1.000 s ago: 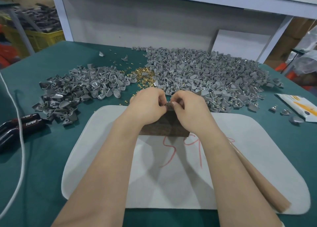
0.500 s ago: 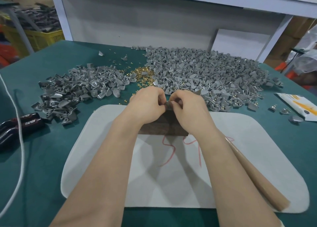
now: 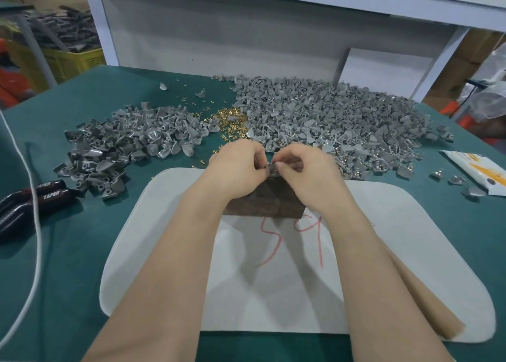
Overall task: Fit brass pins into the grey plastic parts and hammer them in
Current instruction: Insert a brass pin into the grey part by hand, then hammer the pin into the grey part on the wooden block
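Your left hand (image 3: 238, 167) and right hand (image 3: 304, 170) both pinch one small grey plastic part (image 3: 271, 167) with curled fingertips, over one dark brown block (image 3: 262, 204) on the white rounded mat (image 3: 410, 238). Beyond lie two heaps of grey parts, a smaller left heap (image 3: 131, 142) and a larger right heap (image 3: 328, 115), with one pile of brass pins (image 3: 230, 120) between them.

Both hands meet above the dark brown mottled block (image 3: 262, 204). The left hand (image 3: 235, 167) and right hand (image 3: 305, 171) pinch one small grey plastic part (image 3: 271, 168) between curled fingertips. The block sits on a white rounded mat (image 3: 410, 238). Behind it, a heap of small brass pins (image 3: 231, 119) glints between two piles of grey parts.
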`<state>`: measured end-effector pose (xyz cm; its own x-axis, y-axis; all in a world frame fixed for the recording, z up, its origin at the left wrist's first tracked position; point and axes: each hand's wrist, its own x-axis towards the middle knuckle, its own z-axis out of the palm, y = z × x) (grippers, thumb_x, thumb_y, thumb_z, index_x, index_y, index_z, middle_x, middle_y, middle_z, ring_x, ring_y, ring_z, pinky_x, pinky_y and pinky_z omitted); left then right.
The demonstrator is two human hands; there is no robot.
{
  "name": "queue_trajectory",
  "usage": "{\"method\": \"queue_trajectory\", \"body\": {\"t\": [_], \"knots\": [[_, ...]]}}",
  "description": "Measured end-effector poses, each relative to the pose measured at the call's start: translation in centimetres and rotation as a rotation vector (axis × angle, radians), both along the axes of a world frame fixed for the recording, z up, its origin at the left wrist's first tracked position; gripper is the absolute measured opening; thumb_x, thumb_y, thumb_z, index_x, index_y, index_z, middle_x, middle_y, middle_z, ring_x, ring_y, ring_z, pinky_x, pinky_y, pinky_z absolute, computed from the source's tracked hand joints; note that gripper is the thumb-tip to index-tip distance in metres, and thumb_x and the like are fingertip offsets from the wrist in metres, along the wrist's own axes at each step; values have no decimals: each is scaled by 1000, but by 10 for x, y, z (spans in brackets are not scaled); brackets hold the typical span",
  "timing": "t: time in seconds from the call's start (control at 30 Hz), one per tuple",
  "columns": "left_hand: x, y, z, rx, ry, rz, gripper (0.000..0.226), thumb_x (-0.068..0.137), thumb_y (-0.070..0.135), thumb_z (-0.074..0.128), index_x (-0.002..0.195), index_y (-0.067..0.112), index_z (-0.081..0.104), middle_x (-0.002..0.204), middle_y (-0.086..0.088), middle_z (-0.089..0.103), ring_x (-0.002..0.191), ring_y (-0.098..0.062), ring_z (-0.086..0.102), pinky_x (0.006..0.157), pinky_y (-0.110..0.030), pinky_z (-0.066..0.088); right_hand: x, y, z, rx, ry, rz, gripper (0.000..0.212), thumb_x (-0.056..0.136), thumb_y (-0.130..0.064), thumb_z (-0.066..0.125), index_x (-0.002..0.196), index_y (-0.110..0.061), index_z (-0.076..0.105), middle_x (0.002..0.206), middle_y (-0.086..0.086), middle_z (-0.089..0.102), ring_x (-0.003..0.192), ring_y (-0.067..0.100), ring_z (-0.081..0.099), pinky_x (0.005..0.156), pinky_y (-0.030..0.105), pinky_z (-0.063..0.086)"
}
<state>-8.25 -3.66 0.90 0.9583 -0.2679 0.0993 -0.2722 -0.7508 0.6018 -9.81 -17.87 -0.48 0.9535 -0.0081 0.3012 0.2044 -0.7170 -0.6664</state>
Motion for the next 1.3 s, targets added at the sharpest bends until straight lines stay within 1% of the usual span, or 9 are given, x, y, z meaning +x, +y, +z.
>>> {"method": "queue_trajectory", "body": {"t": [0.17, 0.27, 0.37, 0.5, 0.7, 0.83, 0.93, 1.03, 1.3], "knots": [[0, 0, 0, 2, 9, 5, 10, 87, 22, 64, 79, 24, 57, 87, 8, 58, 101, -22, 57, 94, -41, 46, -4, -3, 8, 45, 1, 1, 15, 89, -13, 61, 100, -19, 68, 93, -5, 68, 89, 10, 63, 87, 23, 49], [0, -1, 0, 8, 18, 1, 9, 88, 23, 63, 81, 24, 57, 91, 7, 59, 104, -21, 56, 96, -42, 45, -11, -35, 24, 56, -6, -271, 16, 90, -22, 61, 105, -19, 67, 95, -8, 66, 94, 11, 62, 77, 14, 46], [0, -1, 0, 8, 21, 3, 8, 88, 24, 63, 82, 24, 57, 94, 6, 60, 104, -22, 56, 96, -43, 45, -23, -62, 28, -277, 381, -393, 31, 84, -38, 67, 101, -12, 66, 103, 6, 66, 96, 25, 60, 83, 32, 46], [-1, -1, 1, 11, 32, 8, 9, 88, 25, 63, 82, 25, 57, 93, 6, 58, 105, -21, 56, 96, -43, 45, -25, -53, 20, -411, 637, -216, 27, 83, -35, 66, 89, -8, 67, 86, 7, 64, 74, 20, 58, 64, 28, 41], [-1, 0, 1, 9, 40, 3, 11, 88, 25, 63, 80, 27, 56, 92, 8, 57, 107, -21, 56, 97, -42, 44, -28, -64, 20, 50, 407, -273, 11, 91, -15, 57, 84, -8, 53, 76, 8, 64, 54, 15, 66, 60, 35, 56], [1, -2, 0, 19, 22, 14, 14, 88, 26, 63, 78, 29, 54, 89, 9, 57, 104, -22, 56, 96, -42, 45, -33, -63, 37, 52, 141, -153, 14, 95, -31, 50, 108, -35, 49, 58, -2, 64, 38, 7, 53, 43, 23, 40], [1, -2, -2, 12, 0, 31, 13, 88, 25, 63, 78, 27, 55, 91, 5, 58, 104, -25, 55, 94, -42, 45, -32, -54, 41, -89, 22, -74, 31, 92, -34, 55, 121, -47, 54, 69, -10, 68, 52, 0, 54, 57, 25, 42], [3, -1, -3, 18, -29, 56, 9, 87, 25, 63, 81, 23, 57, 95, 1, 58, 105, -27, 54, 95, -42, 45, -31, -43, 38, -104, -33, -42, 38, 91, -29, 59, 125, -46, 55, 105, -15, 67, 90, 8, 63, 75, 29, 47], [3, 0, -4, -22, -6, 77, 10, 87, 24, 64, 80, 23, 57, 92, 3, 57, 106, -27, 55, 95, -43, 44, -35, -44, 40, -127, -96, -46, 40, 92, -29, 57, 129, -44, 54, 107, -14, 68, 93, 8, 63, 81, 22, 44]]}}
